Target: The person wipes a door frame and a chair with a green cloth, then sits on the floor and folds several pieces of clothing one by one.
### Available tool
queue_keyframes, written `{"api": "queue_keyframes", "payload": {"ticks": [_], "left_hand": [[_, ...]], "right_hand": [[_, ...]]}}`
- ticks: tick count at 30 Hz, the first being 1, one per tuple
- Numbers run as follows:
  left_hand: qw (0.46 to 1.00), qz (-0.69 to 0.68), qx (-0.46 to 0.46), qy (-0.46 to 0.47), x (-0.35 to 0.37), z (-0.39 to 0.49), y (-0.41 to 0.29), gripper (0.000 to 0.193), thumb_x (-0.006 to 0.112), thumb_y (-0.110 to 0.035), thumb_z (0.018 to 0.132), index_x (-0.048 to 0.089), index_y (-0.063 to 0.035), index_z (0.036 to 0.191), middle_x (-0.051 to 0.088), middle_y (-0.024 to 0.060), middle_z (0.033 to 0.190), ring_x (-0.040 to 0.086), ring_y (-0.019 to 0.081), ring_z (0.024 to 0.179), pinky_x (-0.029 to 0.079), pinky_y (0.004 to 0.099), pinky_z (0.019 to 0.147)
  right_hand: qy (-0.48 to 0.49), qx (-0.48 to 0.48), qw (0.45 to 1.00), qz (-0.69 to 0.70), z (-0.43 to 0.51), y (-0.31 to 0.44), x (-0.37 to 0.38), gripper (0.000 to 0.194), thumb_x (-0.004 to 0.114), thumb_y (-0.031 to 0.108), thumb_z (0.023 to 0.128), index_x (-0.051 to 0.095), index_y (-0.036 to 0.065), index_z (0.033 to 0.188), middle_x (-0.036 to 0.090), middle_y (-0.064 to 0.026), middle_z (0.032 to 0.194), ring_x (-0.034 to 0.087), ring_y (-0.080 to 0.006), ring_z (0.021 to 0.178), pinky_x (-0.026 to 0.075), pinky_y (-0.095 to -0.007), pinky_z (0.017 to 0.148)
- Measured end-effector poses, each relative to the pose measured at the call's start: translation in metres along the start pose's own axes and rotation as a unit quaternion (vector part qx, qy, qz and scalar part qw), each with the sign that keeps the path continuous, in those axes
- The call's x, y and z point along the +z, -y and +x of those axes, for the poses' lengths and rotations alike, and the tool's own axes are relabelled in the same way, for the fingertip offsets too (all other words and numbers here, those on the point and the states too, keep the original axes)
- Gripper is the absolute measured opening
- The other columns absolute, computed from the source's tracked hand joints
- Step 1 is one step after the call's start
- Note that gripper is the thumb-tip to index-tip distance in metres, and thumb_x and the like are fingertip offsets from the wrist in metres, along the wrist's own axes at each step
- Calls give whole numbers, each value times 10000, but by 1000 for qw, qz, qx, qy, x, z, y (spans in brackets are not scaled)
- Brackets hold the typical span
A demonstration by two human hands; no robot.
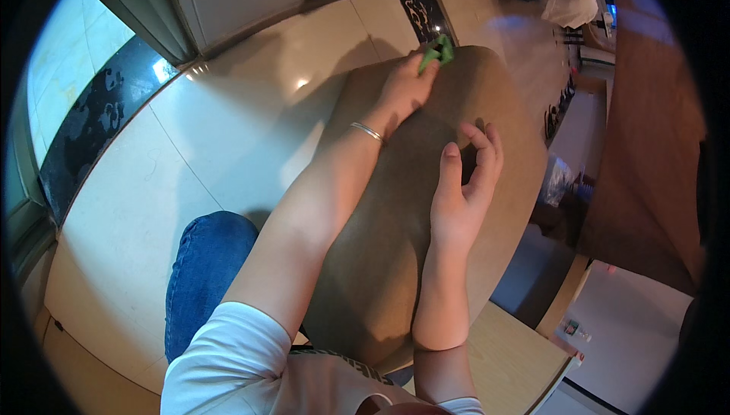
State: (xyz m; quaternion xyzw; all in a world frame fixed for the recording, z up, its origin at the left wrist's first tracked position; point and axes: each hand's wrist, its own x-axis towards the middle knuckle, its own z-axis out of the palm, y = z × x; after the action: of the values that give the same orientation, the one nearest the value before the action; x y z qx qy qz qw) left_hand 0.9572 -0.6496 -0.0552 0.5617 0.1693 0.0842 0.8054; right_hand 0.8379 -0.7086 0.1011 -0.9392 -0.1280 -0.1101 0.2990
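Note:
My left hand, with a thin silver bangle at its wrist, grips a crumpled green cloth near the far end of a brown padded surface. The cloth is at the surface's far edge; whether it touches the surface I cannot tell. My right hand is nearer to me, over the right part of the same surface, its thumb and fingers curled apart with nothing between them.
Left of the padded surface lies a glossy tiled floor, with my jeans-clad knee over it. At lower right stands a light wooden table. A small plastic bottle lies beyond it. A white plastic bag is at upper right.

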Motion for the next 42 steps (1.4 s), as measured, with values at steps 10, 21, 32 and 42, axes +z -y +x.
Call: {"api": "queue_keyframes", "payload": {"ticks": [10, 21, 32, 42], "left_hand": [[995, 80, -17, -60, -42, -138, 28, 400, 559, -210, 969, 547, -27, 1324, 581, 255, 1280, 532, 438, 1202, 428, 429, 1018], [969, 16, 212, 122, -16, -95, -14, 522, 564, -367, 930, 500, -138, 1394, 398, 191, 1504, 381, 430, 1367, 321, 576, 1095], [995, 79, 25, -48, -46, -14, 109, 366, 483, -270, 1027, 562, -47, 1307, 578, 161, 1324, 544, 307, 1207, 438, 350, 991], [763, -596, -161, 190, -20, -103, 33, 473, 547, -189, 984, 450, -44, 1424, 434, 129, 1492, 486, 252, 1317, 436, 350, 1025]], "right_hand": [[73, -67, 990, -105, 0, 0, -3, 301, 624, 186, 899, 630, 69, 1176, 454, -265, 1406, 405, -405, 1338, 323, -476, 1067], [221, -122, 953, -168, 1, 19, 3, 305, 543, 207, 939, 623, 118, 1220, 424, -227, 1455, 374, -417, 1365, 260, -545, 1108], [396, -72, 896, -186, -2, 34, 14, 371, 508, 209, 970, 559, 163, 1335, 400, -167, 1505, 320, -400, 1415, 187, -539, 1163], [413, -100, 889, -172, -2, 32, 14, 393, 528, 250, 955, 572, 162, 1335, 452, -143, 1472, 336, -407, 1398, 166, -532, 1163]]}}
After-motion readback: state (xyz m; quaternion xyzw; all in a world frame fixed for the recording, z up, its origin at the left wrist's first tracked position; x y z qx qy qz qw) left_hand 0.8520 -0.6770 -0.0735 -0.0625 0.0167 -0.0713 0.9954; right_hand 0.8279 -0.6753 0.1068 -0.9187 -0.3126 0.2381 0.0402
